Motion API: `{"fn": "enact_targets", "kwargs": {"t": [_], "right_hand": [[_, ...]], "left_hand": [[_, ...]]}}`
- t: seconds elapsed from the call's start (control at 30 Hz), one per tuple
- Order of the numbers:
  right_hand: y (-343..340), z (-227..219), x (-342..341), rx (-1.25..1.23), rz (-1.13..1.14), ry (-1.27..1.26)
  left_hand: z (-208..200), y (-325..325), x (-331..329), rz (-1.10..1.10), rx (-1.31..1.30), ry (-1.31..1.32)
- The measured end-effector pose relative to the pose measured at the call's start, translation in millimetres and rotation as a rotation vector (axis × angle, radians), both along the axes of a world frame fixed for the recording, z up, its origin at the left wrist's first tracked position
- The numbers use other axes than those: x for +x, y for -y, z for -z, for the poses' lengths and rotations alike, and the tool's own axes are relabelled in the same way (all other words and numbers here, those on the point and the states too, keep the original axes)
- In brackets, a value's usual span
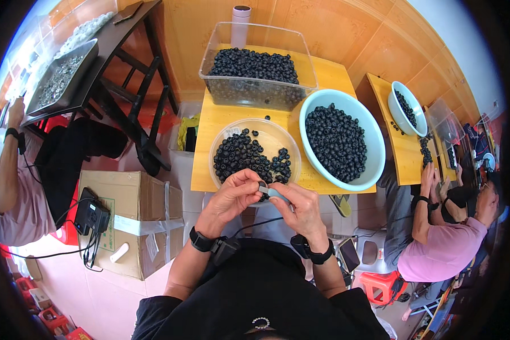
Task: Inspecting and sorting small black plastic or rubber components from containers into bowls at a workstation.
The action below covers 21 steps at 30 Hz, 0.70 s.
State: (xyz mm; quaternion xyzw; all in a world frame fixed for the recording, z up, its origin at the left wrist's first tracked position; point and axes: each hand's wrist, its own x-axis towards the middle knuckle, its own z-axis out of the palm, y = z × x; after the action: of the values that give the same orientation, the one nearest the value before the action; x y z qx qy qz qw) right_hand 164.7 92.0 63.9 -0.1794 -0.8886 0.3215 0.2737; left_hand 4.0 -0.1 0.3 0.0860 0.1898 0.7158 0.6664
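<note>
Over the near edge of a round translucent tub, my two hands are close together. My left hand pinches a small round black piece, partly hidden by the fingers. In my right hand is a small tool with a pale blue-grey handle; its flat metal end touches the black piece. Loose round black pieces, several with a hole or hollow, lie in the tub in two groups. What exactly they are, I cannot tell.
On the yellow table stand a clear bin and a light blue bowl, both holding black pieces, with a pink bottle behind. A cardboard box is at left. People work on both sides.
</note>
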Motion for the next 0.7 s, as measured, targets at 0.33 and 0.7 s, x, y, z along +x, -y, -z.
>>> {"fn": "enact_targets", "kwargs": {"t": [0.33,0.7], "right_hand": [[0.0,4.1,-1.5,-0.006,0.007,0.011],[-3.1,-1.0,4.4,-0.156,0.09,-0.062]], "left_hand": [[3.4,-0.4,-1.1,0.015,0.048,0.004],[-3.7,4.7,2.2,0.066,-0.012,-0.147]]}}
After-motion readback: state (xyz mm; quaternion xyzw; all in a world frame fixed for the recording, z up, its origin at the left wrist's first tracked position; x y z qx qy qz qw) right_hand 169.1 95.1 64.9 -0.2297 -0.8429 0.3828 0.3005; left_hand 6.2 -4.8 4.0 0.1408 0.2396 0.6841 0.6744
